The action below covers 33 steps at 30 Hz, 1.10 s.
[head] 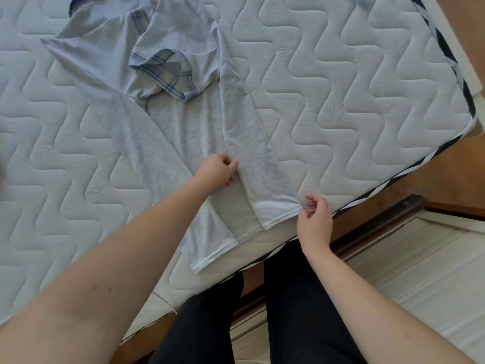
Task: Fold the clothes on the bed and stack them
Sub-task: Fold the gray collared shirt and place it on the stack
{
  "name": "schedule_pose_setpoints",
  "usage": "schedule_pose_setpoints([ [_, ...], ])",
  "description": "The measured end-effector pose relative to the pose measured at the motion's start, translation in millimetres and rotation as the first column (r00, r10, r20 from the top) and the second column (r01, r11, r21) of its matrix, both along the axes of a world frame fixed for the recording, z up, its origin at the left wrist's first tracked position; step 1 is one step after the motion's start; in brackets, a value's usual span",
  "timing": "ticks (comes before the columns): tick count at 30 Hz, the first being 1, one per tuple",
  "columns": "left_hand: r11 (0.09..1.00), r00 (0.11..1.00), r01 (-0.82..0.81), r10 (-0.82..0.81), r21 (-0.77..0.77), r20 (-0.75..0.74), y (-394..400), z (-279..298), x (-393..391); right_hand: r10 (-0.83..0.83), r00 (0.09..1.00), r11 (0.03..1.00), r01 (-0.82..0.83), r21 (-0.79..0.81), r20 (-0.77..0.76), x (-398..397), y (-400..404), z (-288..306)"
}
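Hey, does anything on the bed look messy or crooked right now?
Yes. The grey T-shirt lies slanted across the mattress, its hem hanging past the near edge. One plaid-trimmed sleeve is bunched and flipped up on the chest. The left hand and right hand pinch the fabric near the hem.

I see one gray shirt [183, 132] on one white bed [341, 88]. I have two hands here, my left hand [217, 169] and my right hand [315, 219]. My two legs [288, 298] are in black pants.
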<state>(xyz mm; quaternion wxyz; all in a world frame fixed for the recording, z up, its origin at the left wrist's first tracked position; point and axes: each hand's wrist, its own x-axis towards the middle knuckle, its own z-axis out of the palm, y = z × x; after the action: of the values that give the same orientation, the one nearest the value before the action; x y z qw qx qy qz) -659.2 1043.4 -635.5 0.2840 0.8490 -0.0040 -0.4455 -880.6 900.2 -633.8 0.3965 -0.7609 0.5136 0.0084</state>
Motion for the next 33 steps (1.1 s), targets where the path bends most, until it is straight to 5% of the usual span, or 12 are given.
schedule_pose_setpoints([
  [8,0.931,0.955,-0.266,0.290,-0.250,0.064,22,5,49,0.147,0.987,0.988,-0.143,-0.061,0.071,70,-6,7],
  [16,0.823,0.858,-0.454,0.507,-0.342,0.082,25,13,104,0.331,0.921,0.944,-0.323,-0.071,0.205,161,14,12],
  [21,0.825,0.721,-0.486,0.565,-0.289,0.401,16,21,159,0.392,0.893,0.919,-0.392,-0.043,0.222,216,17,16],
  [26,0.876,0.637,-0.481,0.371,-0.028,0.675,12,31,227,0.401,0.877,0.908,-0.419,0.011,0.265,265,19,16],
  [29,0.865,0.769,-0.468,0.297,0.182,0.566,15,31,275,0.266,0.929,0.890,-0.339,0.306,0.256,296,35,15],
  [31,0.914,0.908,-0.314,0.211,0.256,0.361,17,31,296,0.132,0.974,0.825,-0.211,0.524,0.184,316,49,13],
  [33,0.949,0.952,-0.136,0.045,0.286,0.304,18,31,309,0.036,0.995,0.774,-0.085,0.628,0.090,332,59,9],
])
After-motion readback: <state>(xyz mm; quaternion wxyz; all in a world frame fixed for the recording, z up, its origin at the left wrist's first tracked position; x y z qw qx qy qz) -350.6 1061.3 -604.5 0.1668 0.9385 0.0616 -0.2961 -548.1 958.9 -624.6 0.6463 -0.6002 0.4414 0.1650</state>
